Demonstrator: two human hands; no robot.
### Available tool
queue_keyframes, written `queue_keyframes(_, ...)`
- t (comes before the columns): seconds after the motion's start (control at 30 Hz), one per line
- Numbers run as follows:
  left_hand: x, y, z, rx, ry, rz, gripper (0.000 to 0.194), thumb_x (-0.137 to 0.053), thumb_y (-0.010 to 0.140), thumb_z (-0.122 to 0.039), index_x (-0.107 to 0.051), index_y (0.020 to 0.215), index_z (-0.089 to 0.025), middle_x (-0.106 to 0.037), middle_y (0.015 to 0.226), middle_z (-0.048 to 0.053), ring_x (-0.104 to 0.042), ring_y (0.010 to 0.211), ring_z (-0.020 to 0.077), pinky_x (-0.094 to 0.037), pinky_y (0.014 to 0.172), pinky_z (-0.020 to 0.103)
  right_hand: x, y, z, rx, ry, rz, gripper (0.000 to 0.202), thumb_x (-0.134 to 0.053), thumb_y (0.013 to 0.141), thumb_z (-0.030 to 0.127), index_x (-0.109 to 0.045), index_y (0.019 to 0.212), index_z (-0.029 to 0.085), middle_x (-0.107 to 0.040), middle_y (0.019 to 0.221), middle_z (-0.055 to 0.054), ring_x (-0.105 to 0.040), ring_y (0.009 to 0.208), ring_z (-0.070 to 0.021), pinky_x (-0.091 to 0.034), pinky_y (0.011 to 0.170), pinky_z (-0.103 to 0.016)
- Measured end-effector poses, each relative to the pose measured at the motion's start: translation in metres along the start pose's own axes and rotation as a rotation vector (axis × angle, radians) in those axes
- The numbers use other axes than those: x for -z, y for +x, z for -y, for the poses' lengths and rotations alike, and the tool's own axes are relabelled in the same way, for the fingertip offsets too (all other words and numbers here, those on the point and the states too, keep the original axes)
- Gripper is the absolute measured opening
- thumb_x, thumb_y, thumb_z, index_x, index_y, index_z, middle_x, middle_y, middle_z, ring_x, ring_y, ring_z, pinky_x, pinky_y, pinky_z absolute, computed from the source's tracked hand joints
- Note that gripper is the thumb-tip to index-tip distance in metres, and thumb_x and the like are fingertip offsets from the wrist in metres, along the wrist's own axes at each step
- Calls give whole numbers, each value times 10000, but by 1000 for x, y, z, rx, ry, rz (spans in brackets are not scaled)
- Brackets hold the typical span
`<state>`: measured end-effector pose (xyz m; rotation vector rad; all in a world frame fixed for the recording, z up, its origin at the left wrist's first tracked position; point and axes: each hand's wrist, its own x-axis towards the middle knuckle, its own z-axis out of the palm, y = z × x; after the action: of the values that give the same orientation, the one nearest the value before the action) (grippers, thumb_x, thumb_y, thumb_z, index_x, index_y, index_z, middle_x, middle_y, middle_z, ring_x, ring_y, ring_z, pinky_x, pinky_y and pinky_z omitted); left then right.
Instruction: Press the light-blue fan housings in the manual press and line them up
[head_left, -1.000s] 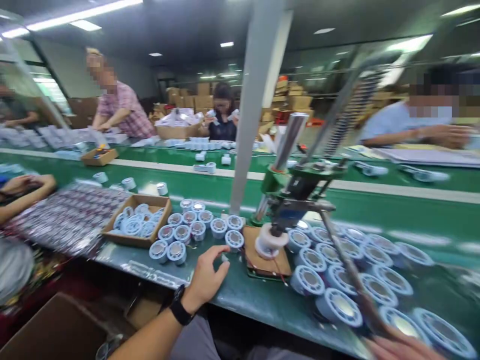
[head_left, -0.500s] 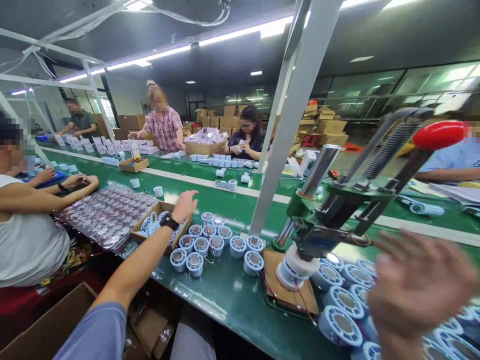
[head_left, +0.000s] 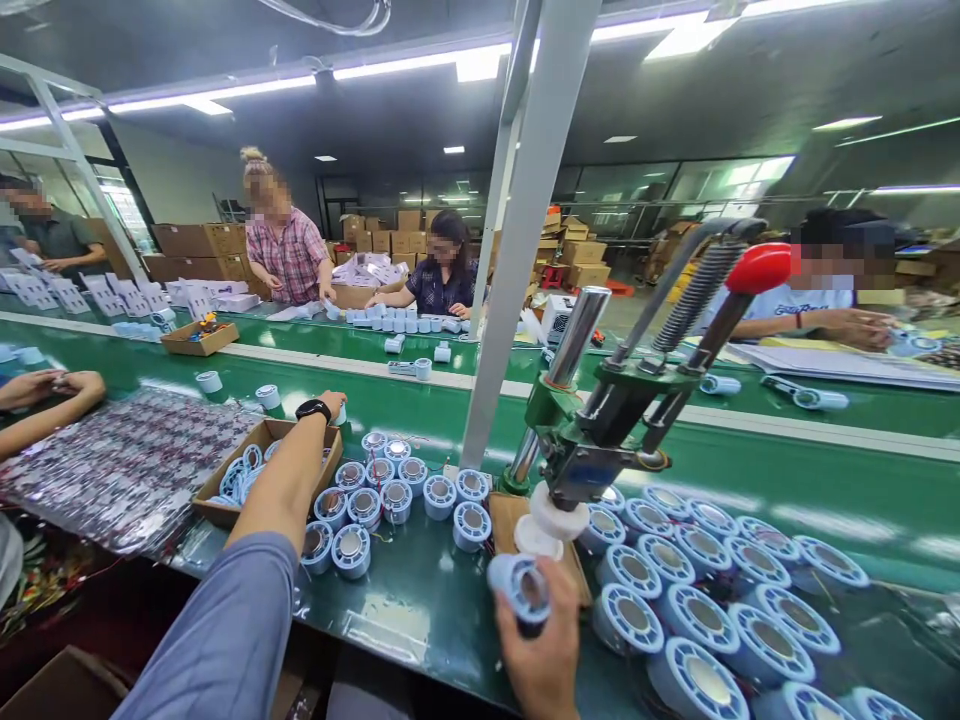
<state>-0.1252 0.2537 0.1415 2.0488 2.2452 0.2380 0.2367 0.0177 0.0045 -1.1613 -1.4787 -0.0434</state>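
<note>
My right hand is closed around a light blue round housing, its metal disc facing up, just in front of the hand press. The press's white round pad hangs above a white round seat on a brown board. My left hand reaches out past the cardboard box of light blue rings. Its fingers are partly hidden, and a small light blue cup-shaped part shows in them. Several disc-topped housings stand between my hands.
Many more housings crowd the bench to the right of the press. A grey post rises behind the bench. Bubble-wrapped parts lie left. Two light cups stand on the green belt. Co-workers sit and stand across it.
My right hand has moved left to the press and now holds a housing. The housing under the press pad is gone from there. My left hand has closed at a small cup. The view has turned right.
</note>
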Motion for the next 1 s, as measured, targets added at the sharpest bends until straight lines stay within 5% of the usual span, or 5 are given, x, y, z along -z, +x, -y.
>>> queue_keyframes(0.17, 26, -21, -34, 78, 93, -74, 447, -557, 948, -357, -494, 1331, -134, -573, 1266, 166, -612, 1087, 261, -512, 922, 425, -32, 2, 27, 536, -97, 577, 441, -602, 887, 230, -565, 1324, 276, -583, 1301, -86, -539, 1230, -263, -398, 1102, -495)
queue_keyframes(0.37, 51, -135, -82, -85, 215, -43, 435, -580, 857, -504, -604, 1147, -180, -701, 980, 122, -668, 964, 315, -511, 824, 384, -68, 54, 8, 638, -343, 546, 426, -609, 891, 194, -597, 1307, 281, -493, 1432, -130, -426, 1359, -330, -266, 1123, -615)
queue_keyframes(0.6, -40, -275, -136, -198, 203, 255, 512, -572, 857, -565, -647, 1078, -110, -725, 891, 186, -711, 851, 362, -544, 725, 417, -39, 31, 24, 392, -80, 457, 399, -390, 959, 157, -564, 1315, 206, -553, 1313, -126, -544, 1209, -242, -506, 982, -424)
queue_keyframes(0.73, -49, -264, -132, -162, 52, 140, 420, -455, 956, -497, -650, 1078, -145, -728, 916, 156, -714, 878, 318, -535, 743, 378, -31, -3, 28, 297, 88, 511, 392, -388, 1002, 299, -513, 1369, 245, -536, 1334, -99, -557, 1201, -224, -545, 943, -397)
queue_keyframes(1.0, 32, -155, -10, 232, -67, -148, 297, -547, 942, -373, -631, 893, -92, -693, 929, 134, -671, 935, 243, -498, 889, 432, -29, -24, 22, 213, 172, 538, 234, -521, 930, 245, -631, 1136, 236, -568, 1313, -88, -566, 1180, -260, -544, 945, -467)
